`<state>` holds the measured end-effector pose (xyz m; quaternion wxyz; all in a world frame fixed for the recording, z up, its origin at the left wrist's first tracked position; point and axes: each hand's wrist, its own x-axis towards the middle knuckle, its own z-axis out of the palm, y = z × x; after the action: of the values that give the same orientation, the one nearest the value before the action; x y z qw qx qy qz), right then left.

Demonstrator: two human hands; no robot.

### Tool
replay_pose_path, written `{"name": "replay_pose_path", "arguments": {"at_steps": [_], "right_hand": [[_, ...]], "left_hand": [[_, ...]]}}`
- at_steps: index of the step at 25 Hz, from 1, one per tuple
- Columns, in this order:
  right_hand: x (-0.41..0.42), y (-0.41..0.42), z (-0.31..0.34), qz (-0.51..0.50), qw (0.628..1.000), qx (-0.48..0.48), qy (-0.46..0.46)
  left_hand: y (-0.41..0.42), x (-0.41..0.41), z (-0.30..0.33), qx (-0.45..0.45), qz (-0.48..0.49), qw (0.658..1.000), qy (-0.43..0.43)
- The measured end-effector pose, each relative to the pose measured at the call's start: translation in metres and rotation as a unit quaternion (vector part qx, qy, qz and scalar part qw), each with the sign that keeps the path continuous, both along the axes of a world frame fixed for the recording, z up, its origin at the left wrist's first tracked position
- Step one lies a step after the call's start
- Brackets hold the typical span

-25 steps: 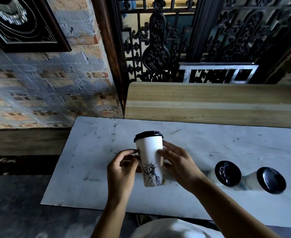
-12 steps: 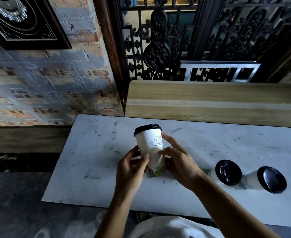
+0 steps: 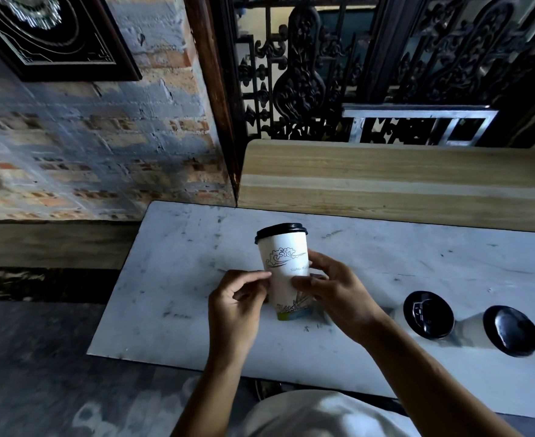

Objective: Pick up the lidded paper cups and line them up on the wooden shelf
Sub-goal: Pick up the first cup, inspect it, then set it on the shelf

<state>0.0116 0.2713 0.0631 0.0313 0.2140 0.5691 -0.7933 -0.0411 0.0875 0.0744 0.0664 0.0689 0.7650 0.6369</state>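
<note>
A white paper cup [image 3: 283,263] with a black lid and line drawings stands upright over the white table [image 3: 171,272], held between both hands. My right hand [image 3: 335,291] grips its right side with thumb and fingers. My left hand [image 3: 238,301] pinches its left side with the fingertips. Two more black-lidded cups [image 3: 428,313] [image 3: 510,329] stand on the table to the right. The wooden shelf [image 3: 386,178] runs behind the table with nothing on it.
A brick wall [image 3: 86,152] with a dark framed picture [image 3: 48,36] rises at the left. Black ornate ironwork [image 3: 307,74] and a metal frame [image 3: 417,121] stand behind the shelf. The table's front edge is near my body.
The cup has been turned in my hands: the statue drawing gave way to a cloud drawing. My left fingers shifted along the cup's side.
</note>
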Motion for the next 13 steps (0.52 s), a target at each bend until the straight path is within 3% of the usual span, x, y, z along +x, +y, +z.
{"name": "replay_pose_path", "arguments": {"at_steps": [7,13], "right_hand": [[-0.002,-0.001,0.002,-0.017,1.000,-0.011,-0.004],[-0.002,0.006,0.013,-0.013,0.999,-0.028,-0.021]], "left_hand": [[0.006,0.005,0.008,0.033,0.031,0.997,-0.066],[0.005,0.005,0.005,0.016,0.017,0.999,-0.046]]}}
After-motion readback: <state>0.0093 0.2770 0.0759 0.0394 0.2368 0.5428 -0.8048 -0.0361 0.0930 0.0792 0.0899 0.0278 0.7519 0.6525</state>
